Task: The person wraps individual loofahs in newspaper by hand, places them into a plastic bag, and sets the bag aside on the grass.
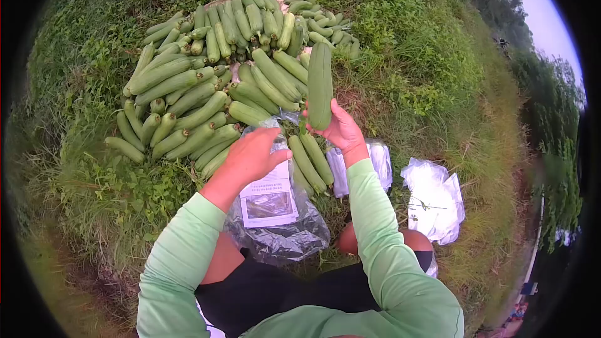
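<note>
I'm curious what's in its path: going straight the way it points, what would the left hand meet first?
The left hand would probably meet the clear bag, whose upper part shows just ahead of it; depth is unclear, so they may already touch.

Left hand [251,154] palm-down, right hand [342,129] curled

The only view looks out from the person's head, facing forward and down, with the left hand [249,156] and the right hand [341,128] near its middle. It stands close above them, near enough that both sleeves [178,244] run up from the bottom edge toward the hands. Its wide, rounded field takes in the black shorts [282,297] below the hands, the heap of green gourds [276,75] beyond them, and slanting sky [546,15] well off beyond the right hand
</note>
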A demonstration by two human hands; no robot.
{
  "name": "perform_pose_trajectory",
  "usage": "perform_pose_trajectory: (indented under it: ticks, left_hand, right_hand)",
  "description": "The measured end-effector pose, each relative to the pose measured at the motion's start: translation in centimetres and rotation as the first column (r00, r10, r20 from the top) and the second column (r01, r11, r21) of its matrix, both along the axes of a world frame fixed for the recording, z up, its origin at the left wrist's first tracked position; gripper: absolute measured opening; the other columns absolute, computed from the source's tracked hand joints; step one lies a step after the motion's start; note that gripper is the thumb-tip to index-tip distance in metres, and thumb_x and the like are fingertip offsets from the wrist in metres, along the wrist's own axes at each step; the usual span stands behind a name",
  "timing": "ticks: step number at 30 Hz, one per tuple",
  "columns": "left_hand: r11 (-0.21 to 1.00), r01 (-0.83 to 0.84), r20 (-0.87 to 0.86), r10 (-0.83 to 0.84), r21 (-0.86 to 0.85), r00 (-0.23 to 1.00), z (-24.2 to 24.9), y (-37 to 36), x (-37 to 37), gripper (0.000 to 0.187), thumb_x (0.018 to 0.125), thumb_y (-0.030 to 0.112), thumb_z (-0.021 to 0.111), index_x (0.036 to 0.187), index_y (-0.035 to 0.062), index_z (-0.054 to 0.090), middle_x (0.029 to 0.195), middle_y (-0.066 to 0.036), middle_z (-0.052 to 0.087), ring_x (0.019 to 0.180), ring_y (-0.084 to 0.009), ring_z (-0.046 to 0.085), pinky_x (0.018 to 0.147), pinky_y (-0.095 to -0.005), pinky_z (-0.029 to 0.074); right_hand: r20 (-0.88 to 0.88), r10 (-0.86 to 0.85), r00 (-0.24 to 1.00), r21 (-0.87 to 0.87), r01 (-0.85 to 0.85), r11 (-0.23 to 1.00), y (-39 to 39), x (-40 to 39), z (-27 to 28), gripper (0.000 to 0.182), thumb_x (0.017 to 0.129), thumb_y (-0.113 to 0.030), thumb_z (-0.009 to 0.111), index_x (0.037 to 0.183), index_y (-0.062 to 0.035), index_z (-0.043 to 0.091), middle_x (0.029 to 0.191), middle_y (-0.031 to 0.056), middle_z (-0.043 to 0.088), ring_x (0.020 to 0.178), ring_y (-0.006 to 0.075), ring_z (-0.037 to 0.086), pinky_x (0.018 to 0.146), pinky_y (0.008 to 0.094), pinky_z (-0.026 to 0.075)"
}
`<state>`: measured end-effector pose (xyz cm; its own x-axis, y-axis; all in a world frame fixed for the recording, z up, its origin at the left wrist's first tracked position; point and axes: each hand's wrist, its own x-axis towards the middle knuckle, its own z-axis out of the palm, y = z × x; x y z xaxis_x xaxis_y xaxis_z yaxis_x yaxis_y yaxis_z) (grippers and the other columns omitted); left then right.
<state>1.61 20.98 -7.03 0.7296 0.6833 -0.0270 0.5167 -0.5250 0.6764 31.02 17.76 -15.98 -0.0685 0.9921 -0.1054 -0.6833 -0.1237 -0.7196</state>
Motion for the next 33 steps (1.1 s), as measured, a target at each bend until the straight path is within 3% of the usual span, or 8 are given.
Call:
perform_pose_trajectory:
  ticks: [3,5,9,13,17,21,27,33]
  left_hand:
    - [0.993,0.005,0.062,0.002,-0.118,0.998,-3.0,0.0,0.5,0.081,0.092,0.048,0.076,0.149,-0.0020,0.049,0.143,-0.024,0.057,0.122,-0.0343,0.063,0.104,-0.0424,0.051]
    - [0.893,0.019,0.302,0.132,-0.449,0.944,-5.0,-2.3,1.5,0.094,0.089,0.059,0.077,0.151,-0.0050,0.046,0.143,-0.023,0.058,0.127,-0.0305,0.060,0.106,-0.0414,0.048]
    - [0.786,0.094,0.449,0.247,-0.612,0.859,-6.4,-6.7,3.0,0.079,0.090,0.052,0.079,0.141,-0.0022,0.052,0.131,-0.016,0.063,0.118,-0.0218,0.062,0.101,-0.0359,0.051]
    - [0.554,-0.057,0.261,0.477,-0.831,0.840,-9.7,-8.7,3.0,0.063,0.090,0.040,0.081,0.133,0.0021,0.056,0.123,-0.010,0.064,0.105,-0.0195,0.066,0.087,-0.0372,0.058]
    - [0.697,-0.142,0.195,0.381,-0.703,0.904,-18.1,-8.9,1.5,0.059,0.083,0.034,0.084,0.126,0.0010,0.061,0.113,-0.011,0.069,0.100,-0.0197,0.068,0.086,-0.0363,0.056]
    - [0.851,-0.191,0.046,0.244,-0.489,0.969,-26.4,-7.7,-1.9,0.061,0.070,0.031,0.088,0.116,-0.0021,0.067,0.105,-0.019,0.073,0.098,-0.0301,0.070,0.088,-0.0406,0.055]
    - [0.994,-0.069,-0.281,0.041,-0.088,0.959,-30.4,-5.0,-6.1,0.062,0.067,0.031,0.085,0.119,0.0045,0.066,0.110,-0.024,0.072,0.103,-0.0419,0.068,0.092,-0.0471,0.054]
    - [0.951,-0.162,-0.442,0.030,-0.264,0.896,-29.0,-3.5,-6.4,0.065,0.070,0.029,0.080,0.129,0.0108,0.064,0.118,-0.021,0.073,0.109,-0.0405,0.069,0.095,-0.0464,0.054]
  right_hand:
    - [0.002,0.011,1.000,0.148,-0.011,0.989,-5.2,-3.2,0.5,0.066,0.103,-0.045,0.063,0.152,-0.0046,0.044,0.143,0.0168,0.058,0.128,0.0325,0.060,0.104,0.0478,0.052]
    - [-0.034,0.010,0.999,0.144,-0.005,0.990,-7.9,-5.3,0.5,0.061,0.103,-0.035,0.065,0.150,-0.0030,0.046,0.142,0.0140,0.060,0.127,0.0284,0.061,0.108,0.0452,0.050]
    - [0.144,-0.019,0.989,0.090,0.006,0.996,-11.2,-8.9,-0.5,0.058,0.101,-0.027,0.070,0.149,-0.0023,0.048,0.140,0.0095,0.061,0.124,0.0206,0.062,0.105,0.0423,0.051]
    - [0.322,0.008,0.947,-0.202,0.060,0.978,-14.0,-9.4,-1.9,0.050,0.098,-0.022,0.071,0.143,-0.0028,0.059,0.131,0.0069,0.067,0.118,0.0185,0.064,0.099,0.0393,0.053]
    - [0.897,0.187,0.400,-0.230,0.061,0.971,-16.4,-10.4,-10.8,0.034,0.092,-0.020,0.071,0.123,-0.0077,0.073,0.115,0.0087,0.074,0.105,0.0267,0.071,0.096,0.0395,0.054]
    - [0.934,0.100,-0.342,-0.183,-0.219,0.958,-18.6,-14.8,-19.7,0.031,0.083,-0.025,0.080,0.108,-0.0077,0.074,0.112,0.0098,0.070,0.103,0.0299,0.068,0.081,0.0437,0.055]
    - [0.861,-0.174,-0.478,-0.030,-0.389,0.921,-19.4,-18.5,-22.1,0.014,0.084,-0.023,0.071,0.094,-0.0151,0.075,0.105,0.0054,0.069,0.097,0.0263,0.067,0.077,0.0466,0.049]
    - [0.853,-0.103,-0.511,-0.160,-0.445,0.881,-18.4,-19.1,-21.2,0.016,0.091,-0.021,0.060,0.093,-0.0132,0.073,0.100,0.0048,0.067,0.096,0.0259,0.065,0.078,0.0460,0.047]
